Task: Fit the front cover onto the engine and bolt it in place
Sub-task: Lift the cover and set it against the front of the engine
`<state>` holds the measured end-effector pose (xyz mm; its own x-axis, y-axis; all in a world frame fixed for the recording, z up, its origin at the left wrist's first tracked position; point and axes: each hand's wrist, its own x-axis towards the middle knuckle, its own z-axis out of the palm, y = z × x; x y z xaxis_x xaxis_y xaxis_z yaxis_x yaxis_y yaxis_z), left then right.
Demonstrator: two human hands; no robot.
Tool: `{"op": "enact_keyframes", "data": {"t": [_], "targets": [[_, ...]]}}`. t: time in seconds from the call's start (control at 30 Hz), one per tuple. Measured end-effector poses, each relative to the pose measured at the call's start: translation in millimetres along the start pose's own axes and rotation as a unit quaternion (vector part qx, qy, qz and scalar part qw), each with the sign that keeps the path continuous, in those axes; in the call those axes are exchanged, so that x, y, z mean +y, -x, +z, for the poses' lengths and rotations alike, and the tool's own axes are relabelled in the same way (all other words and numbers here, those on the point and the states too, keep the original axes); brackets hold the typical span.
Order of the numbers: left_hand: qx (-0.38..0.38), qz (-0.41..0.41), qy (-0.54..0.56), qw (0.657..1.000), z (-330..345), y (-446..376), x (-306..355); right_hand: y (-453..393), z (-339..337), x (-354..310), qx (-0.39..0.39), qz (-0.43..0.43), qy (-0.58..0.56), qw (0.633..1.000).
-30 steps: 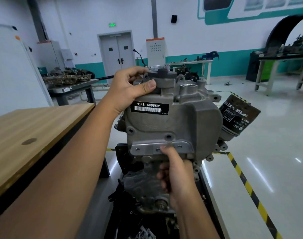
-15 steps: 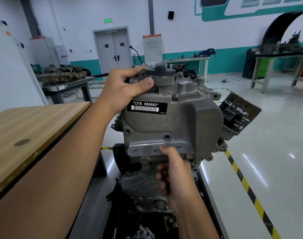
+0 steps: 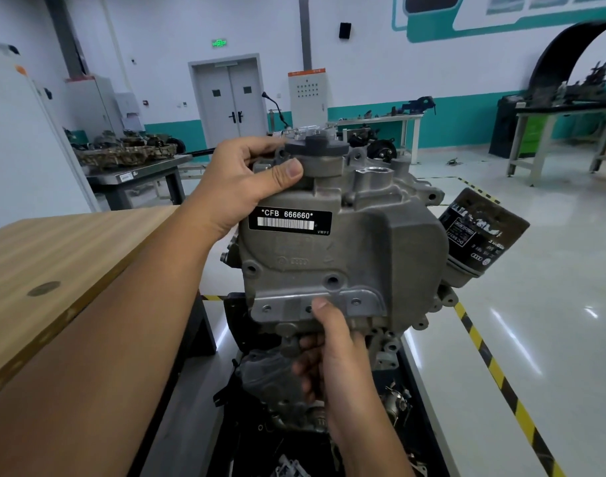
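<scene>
The grey cast front cover (image 3: pixel 356 249) stands upright against the end of the engine, with a black barcode label reading CFB 666660 near its top. My left hand (image 3: pixel 239 187) grips the cover's top left corner, thumb pressed on the front by the round black cap (image 3: pixel 317 146). My right hand (image 3: pixel 332 359) holds the lower edge from below, thumb on the bright flange and fingers curled under it. The engine's lower part (image 3: pixel 270 383) shows beneath the cover; most of the engine is hidden behind it.
A black oil filter (image 3: pixel 480 235) sticks out at the right of the engine. A wooden bench top (image 3: pixel 53 266) lies at the left. A yellow-black floor stripe (image 3: pixel 501 383) runs at the right. Loose parts (image 3: pixel 291 466) lie in the dark stand below. Workbenches stand farther back.
The cover and both hands keep the same hold. The view has shifted slightly, so the cover sits a little lower and nearer in frame.
</scene>
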<state>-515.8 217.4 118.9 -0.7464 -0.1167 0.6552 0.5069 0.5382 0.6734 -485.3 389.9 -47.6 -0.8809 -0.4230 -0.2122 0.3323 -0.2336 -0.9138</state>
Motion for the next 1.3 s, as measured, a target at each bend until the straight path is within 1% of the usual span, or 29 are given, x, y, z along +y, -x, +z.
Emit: {"op": "enact_keyframes", "data": {"t": [0.13, 0.27, 0.43, 0.57, 0.77, 0.87, 1.1, 1.3], "targets": [[0.010, 0.001, -0.001, 1.000, 6, -1, 2, 2, -2, -3, 0.011, 0.013, -0.013, 1.000], [0.017, -0.006, -0.028, 0.999, 11, -1, 3, 2, -5, -4, 0.005, 0.020, -0.012, 1.000], [0.018, -0.018, 0.006, 1.000, 6, 2, 4, 1, -2, -3, 0.000, 0.028, -0.006, 1.000], [0.011, -0.013, 0.007, 1.000, 6, 3, 4, 1, -3, -3, -0.001, 0.029, -0.004, 1.000], [0.014, -0.019, 0.011, 1.000, 8, 4, 6, 4, 3, -2, 0.046, 0.013, -0.017, 0.999], [0.027, -0.025, 0.001, 0.999, 8, 4, 5, 5, 4, -3, 0.044, 0.011, -0.028, 0.999], [0.008, -0.031, -0.013, 0.999, 5, 2, 9, 2, 8, -1, 0.045, 0.023, -0.069, 0.996], [0.029, -0.058, 0.020, 0.998, 7, 4, 8, 0, 10, -2, 0.052, 0.008, -0.068, 0.996]]}}
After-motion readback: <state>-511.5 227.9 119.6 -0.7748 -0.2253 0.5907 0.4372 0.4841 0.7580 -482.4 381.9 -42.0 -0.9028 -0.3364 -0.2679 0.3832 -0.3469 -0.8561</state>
